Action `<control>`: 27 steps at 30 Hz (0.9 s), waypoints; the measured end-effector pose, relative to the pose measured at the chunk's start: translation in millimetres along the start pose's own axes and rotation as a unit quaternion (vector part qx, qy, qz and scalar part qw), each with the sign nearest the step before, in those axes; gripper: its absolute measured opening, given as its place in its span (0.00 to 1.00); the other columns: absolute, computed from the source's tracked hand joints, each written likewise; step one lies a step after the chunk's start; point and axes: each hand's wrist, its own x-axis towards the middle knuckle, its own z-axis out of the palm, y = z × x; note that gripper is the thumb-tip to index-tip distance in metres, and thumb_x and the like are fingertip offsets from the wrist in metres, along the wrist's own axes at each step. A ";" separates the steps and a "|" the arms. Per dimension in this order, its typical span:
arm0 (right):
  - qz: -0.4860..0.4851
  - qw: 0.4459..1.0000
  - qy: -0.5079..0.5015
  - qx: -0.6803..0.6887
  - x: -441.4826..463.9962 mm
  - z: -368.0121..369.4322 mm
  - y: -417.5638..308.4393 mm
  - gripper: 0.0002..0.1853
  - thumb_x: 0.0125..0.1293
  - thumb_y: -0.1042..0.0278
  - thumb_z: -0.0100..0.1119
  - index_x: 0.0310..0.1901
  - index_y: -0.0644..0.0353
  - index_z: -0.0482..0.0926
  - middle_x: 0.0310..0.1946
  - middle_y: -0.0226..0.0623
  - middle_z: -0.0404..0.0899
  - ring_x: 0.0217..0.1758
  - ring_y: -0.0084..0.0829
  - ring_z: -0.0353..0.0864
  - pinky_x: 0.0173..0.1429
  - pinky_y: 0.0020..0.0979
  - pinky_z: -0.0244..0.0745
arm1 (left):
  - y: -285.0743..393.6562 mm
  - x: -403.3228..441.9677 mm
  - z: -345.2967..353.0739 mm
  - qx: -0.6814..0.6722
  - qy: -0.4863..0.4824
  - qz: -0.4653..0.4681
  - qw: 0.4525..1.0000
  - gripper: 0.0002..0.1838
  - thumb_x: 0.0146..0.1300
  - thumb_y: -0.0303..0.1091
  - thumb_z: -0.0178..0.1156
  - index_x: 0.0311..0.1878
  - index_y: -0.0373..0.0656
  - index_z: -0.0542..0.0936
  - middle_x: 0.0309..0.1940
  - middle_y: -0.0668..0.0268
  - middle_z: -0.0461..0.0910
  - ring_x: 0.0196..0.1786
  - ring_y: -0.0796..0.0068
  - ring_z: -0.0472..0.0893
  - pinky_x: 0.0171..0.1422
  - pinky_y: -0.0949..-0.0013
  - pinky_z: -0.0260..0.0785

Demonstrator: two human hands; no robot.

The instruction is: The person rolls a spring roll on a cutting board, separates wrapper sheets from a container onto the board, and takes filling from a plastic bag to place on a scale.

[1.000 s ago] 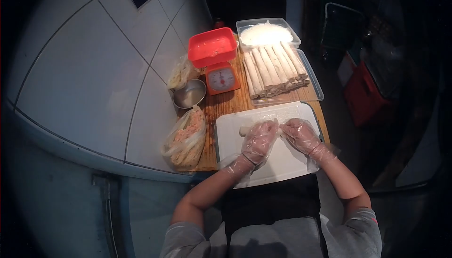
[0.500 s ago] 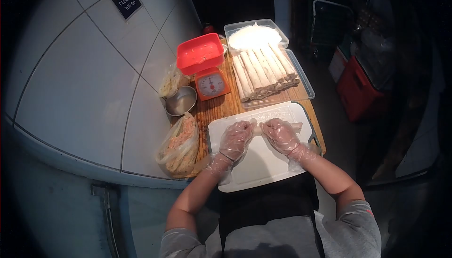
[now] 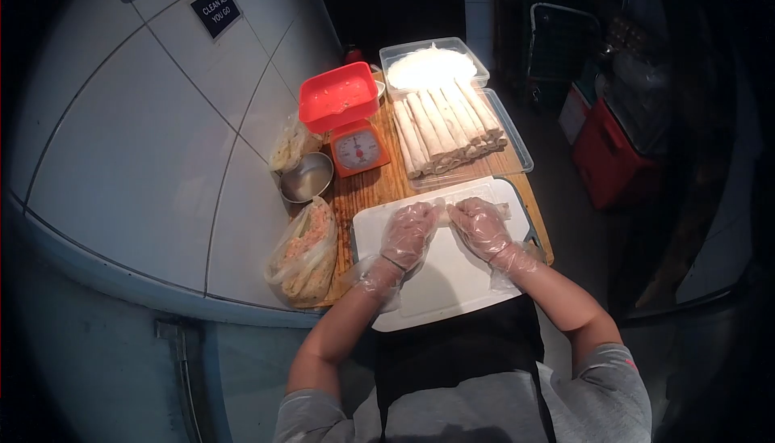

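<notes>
My left hand [image 3: 410, 235] and my right hand [image 3: 481, 229], both in clear plastic gloves, are side by side over a white cutting board [image 3: 440, 293]. Their fingers are curled and closed on a thin pale spring roll [image 3: 504, 210] that lies crosswise near the board's far edge. One end of the roll sticks out beyond my right hand; most of it is hidden under the fingers. Past the board, finished spring rolls [image 3: 448, 128] lie stacked in rows on a clear plastic lid [image 3: 521, 140].
Behind the stack sits a clear tub [image 3: 483, 78] with brightly lit white contents. To the left are an orange scale [image 3: 358, 151] under a red tray [image 3: 339, 100], a metal bowl [image 3: 307, 178], a bag of pinkish filling [image 3: 305, 253] and another bag [image 3: 292, 146] beside the tiled wall.
Both hands stay closed on the roll, with my fingers shifted slightly. Less of the roll's end shows past my right hand. The whole view has shifted a little.
</notes>
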 end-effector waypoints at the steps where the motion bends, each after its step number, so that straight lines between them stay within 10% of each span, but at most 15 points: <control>1: -0.016 1.000 -0.003 -0.016 0.6 0.7 3.3 0.10 0.57 0.73 0.63 0.41 0.57 0.82 0.31 0.43 0.78 0.37 0.46 0.79 0.38 0.46 0.74 | 0.5 -0.5 -1.2 0.000 -0.003 0.001 1.000 0.31 0.58 0.28 0.60 0.68 0.42 0.68 0.49 0.59 0.77 0.53 0.56 0.76 0.62 0.52 0.64; 7: -0.042 0.984 -0.137 -0.107 34.2 -7.8 23.7 0.11 0.54 0.75 0.61 0.40 0.54 0.83 0.32 0.41 0.78 0.38 0.46 0.79 0.43 0.47 0.73 | 23.9 13.8 40.2 0.115 0.111 -0.005 0.987 0.25 0.64 0.29 0.53 0.65 0.38 0.69 0.53 0.60 0.77 0.59 0.58 0.74 0.73 0.46 0.53; 16: -0.020 0.998 -0.026 -0.046 22.5 -3.7 15.1 0.08 0.58 0.71 0.62 0.40 0.55 0.84 0.34 0.43 0.80 0.40 0.48 0.80 0.43 0.46 0.74 | 5.8 33.5 17.4 0.025 -0.033 -0.075 0.996 0.25 0.64 0.30 0.50 0.65 0.37 0.69 0.57 0.54 0.74 0.64 0.56 0.71 0.76 0.47 0.52; 19: -0.005 0.992 -0.093 -0.080 37.3 -0.8 32.8 0.08 0.59 0.69 0.61 0.40 0.55 0.84 0.34 0.43 0.80 0.39 0.48 0.80 0.42 0.46 0.74 | 14.5 35.9 37.7 0.151 0.192 0.017 0.970 0.24 0.63 0.29 0.50 0.63 0.36 0.70 0.50 0.56 0.77 0.59 0.54 0.74 0.69 0.49 0.61; 27: -0.051 0.993 0.014 -0.101 25.2 3.3 20.2 0.13 0.61 0.66 0.60 0.47 0.55 0.81 0.40 0.42 0.81 0.45 0.46 0.79 0.46 0.47 0.72 | -14.7 53.7 25.2 -0.005 -0.056 -0.090 0.994 0.26 0.65 0.35 0.56 0.65 0.37 0.69 0.58 0.53 0.73 0.62 0.50 0.72 0.72 0.49 0.56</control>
